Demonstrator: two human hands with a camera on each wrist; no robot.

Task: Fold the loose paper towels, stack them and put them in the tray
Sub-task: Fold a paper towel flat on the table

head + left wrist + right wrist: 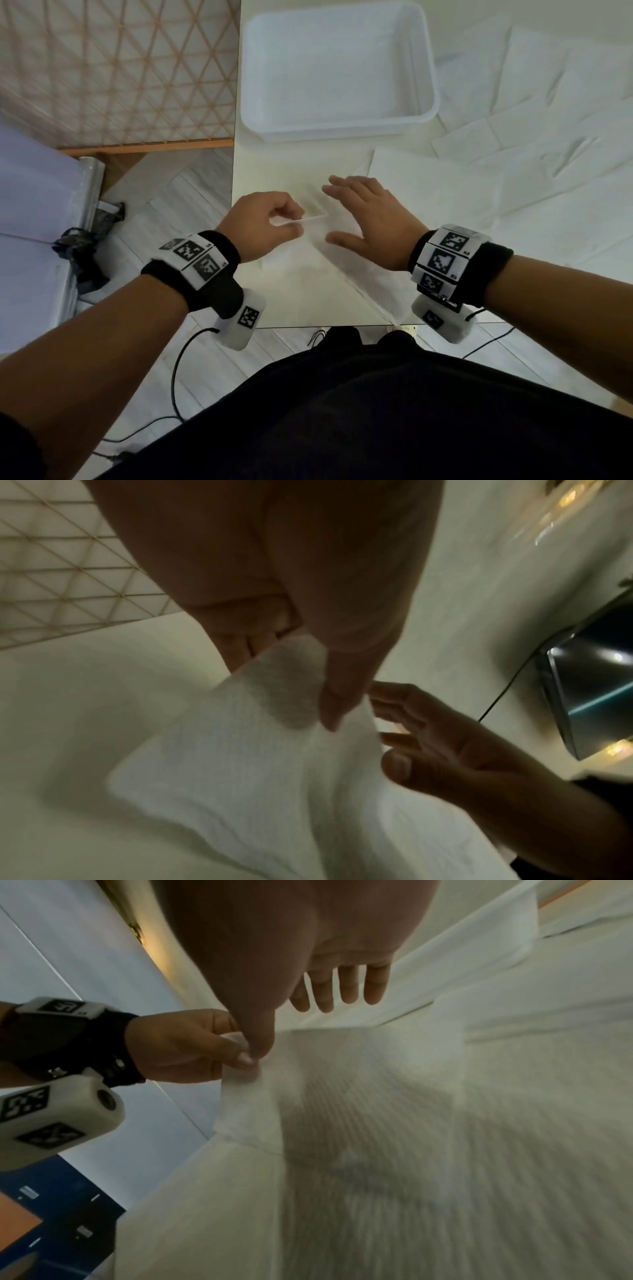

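A white paper towel (342, 260) lies on the white table (294, 301) near its front edge. My left hand (274, 222) pinches the towel's left edge between thumb and fingers and holds it lifted off the table; the left wrist view shows the towel (260, 750) hanging from that pinch. My right hand (363, 212) hovers over the towel with its fingers (346, 988) straight and spread. The right wrist view shows the left hand (192, 1045) holding the towel's corner (250, 1104). A white plastic tray (337, 72) stands empty beyond the hands.
Several loose paper towels (548, 113) lie spread over the table's right side. The table's left edge (236, 171) runs beside a lattice-patterned panel (113, 68). Cables (178, 377) trail on the floor below the front edge.
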